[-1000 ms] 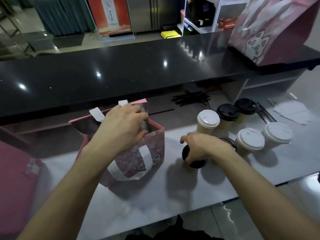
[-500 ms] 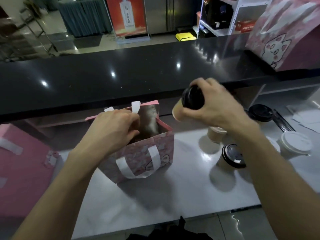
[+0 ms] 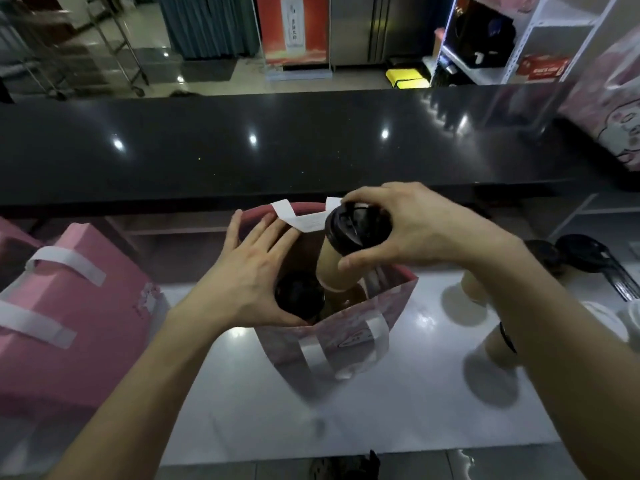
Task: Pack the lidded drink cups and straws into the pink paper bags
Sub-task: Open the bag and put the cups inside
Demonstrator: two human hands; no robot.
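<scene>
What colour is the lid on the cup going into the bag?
Black. The lid shows best in the head view.

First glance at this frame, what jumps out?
Dead centre, the right hand grips a black-lidded cup, tilted, over the open pink bag on the white counter. The left hand, fingers spread, holds the bag's mouth open; a second black lid already shows inside. At far left lies another pink bag; more cups stand at the right, partly hidden by the arm.

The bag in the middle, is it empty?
No, the bag already holds a black-lidded cup, and the right hand lowers a second cup in.
</scene>
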